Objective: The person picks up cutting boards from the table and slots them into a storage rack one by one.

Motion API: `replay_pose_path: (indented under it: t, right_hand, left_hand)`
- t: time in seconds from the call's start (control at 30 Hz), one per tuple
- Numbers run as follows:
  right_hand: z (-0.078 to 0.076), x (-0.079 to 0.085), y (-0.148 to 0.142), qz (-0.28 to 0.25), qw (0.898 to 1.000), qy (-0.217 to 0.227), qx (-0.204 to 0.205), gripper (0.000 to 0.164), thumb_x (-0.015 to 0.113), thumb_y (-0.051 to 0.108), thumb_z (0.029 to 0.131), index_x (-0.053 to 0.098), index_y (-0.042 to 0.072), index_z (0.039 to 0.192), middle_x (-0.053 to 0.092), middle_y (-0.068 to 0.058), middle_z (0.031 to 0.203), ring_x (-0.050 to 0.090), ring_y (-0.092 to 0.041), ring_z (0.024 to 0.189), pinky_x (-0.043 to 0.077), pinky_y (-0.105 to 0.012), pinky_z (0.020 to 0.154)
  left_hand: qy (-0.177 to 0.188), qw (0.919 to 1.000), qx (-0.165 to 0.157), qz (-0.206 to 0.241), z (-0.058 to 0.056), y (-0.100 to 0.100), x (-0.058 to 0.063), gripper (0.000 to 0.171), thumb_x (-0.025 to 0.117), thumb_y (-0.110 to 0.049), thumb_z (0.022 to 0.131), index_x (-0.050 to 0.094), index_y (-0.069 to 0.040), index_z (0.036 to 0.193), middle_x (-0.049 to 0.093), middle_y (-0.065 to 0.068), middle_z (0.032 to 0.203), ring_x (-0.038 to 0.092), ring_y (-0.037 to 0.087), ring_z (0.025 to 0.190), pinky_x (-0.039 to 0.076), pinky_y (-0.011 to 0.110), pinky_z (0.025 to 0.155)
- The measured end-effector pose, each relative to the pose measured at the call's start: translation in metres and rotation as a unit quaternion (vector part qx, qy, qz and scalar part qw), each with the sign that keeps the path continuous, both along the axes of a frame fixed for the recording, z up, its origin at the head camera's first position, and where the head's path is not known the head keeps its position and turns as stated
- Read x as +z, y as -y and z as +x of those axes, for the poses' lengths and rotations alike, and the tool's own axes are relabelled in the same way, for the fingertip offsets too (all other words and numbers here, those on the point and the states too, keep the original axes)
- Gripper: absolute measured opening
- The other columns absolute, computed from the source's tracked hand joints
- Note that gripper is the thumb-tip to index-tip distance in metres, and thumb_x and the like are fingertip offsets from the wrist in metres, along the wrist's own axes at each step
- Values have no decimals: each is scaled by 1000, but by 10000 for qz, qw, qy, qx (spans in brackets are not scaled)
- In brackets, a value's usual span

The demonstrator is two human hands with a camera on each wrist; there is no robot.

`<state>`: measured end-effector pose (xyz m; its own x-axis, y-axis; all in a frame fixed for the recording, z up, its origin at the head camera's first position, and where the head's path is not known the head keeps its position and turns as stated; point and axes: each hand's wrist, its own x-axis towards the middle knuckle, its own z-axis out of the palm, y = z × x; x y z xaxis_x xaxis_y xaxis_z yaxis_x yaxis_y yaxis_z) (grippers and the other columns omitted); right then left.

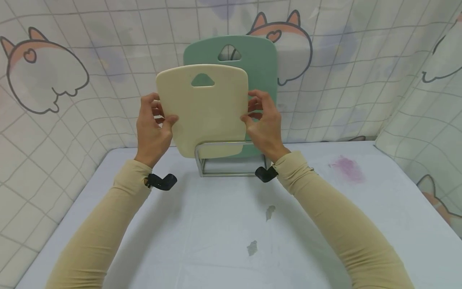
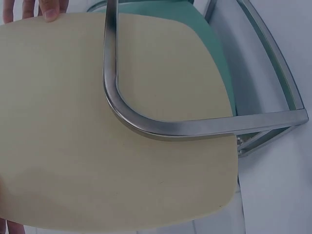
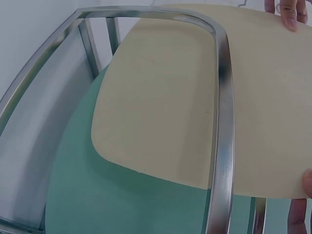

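Both hands hold a cream cutting board by its side edges. The left hand pinches its left edge, thumb on the front face. On the opposite edge, the right hand does the same. The lower part of the board stands behind the front bar of a metal rack, and its lower left corner sticks out past the rack's side. A larger green cutting board stands upright in the rack behind it, partly covered. In the right wrist view, the cream board's lower edge hangs tilted before the green one.
The rack stands on a white-covered table near its back edge. A tile-patterned curtain with cartoon animals hangs behind and at the sides. Two grey patches and a pink stain mark the tabletop.
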<state>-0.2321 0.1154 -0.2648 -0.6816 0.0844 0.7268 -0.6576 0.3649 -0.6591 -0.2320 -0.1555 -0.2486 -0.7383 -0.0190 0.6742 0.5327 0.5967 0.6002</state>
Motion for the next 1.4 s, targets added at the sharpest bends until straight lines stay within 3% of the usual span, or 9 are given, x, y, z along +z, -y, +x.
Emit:
replay_pose_path:
  t: [1.4]
  right_hand:
    - [5,-4,-23,-12,9999,28,-113,57,71,-18,81,57,1,133,64,-21,108,68,-30,97,63,-43,85]
  left_hand:
    - [118,9994,-312,96,-5,-19,-7,49,68,3,95,44,-4,137,57,23,116,58,30,100,52,39,86]
